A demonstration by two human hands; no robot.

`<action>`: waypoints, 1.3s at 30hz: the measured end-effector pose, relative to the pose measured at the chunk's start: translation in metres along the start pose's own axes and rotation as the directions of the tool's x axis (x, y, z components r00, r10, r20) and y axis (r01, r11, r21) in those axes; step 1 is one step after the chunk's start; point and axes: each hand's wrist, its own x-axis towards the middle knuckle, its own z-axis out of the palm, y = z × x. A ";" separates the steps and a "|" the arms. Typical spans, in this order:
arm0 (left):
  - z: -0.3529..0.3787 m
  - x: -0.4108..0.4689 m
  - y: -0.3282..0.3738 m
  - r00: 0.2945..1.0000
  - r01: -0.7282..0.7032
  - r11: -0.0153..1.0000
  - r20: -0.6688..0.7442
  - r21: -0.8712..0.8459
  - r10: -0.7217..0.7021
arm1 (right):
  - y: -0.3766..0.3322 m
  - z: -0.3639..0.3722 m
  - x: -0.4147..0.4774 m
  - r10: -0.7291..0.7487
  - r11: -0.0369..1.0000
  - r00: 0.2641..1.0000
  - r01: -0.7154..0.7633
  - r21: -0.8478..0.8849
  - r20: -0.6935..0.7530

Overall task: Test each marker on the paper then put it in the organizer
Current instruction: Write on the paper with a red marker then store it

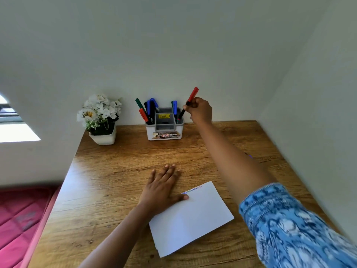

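Note:
My right hand (200,110) reaches to the back of the desk and pinches a red-capped marker (190,102), whose black lower end dips into the right compartment of the white and grey organizer (164,133). Several capped markers (149,110), green, red, blue and black, stand in the organizer's left and right compartments. My left hand (164,187) lies flat on the desk, its thumb pressing the top left edge of the white paper (191,217). A row of coloured scribbles (193,189) runs along the paper's far edge.
A white pot of artificial white flowers (101,120) stands at the back left of the wooden desk (116,180). Walls close the desk at the back and right. A small purple thing (250,156) peeks out behind my right forearm. A pink mattress (21,219) lies left of the desk.

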 end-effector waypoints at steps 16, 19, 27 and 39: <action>0.003 0.001 -0.001 1.000 0.008 1.000 0.005 -0.007 -0.007 | 0.035 -0.017 -0.082 -0.043 0.981 0.998 0.050 -0.187 0.041; 0.005 -0.002 0.005 1.000 0.008 1.000 0.029 0.003 -0.009 | 0.060 -0.053 -0.119 -0.030 0.968 0.998 0.015 -0.250 -0.057; 0.015 -0.012 0.018 1.000 -0.004 1.000 0.001 0.016 0.004 | 0.166 -0.147 -0.146 0.195 0.777 0.924 -0.350 -0.523 -0.328; 0.018 -0.014 0.016 0.998 -0.026 1.000 -0.048 0.015 0.027 | 0.178 -0.167 -0.110 0.464 0.763 0.869 -0.492 -0.421 -0.174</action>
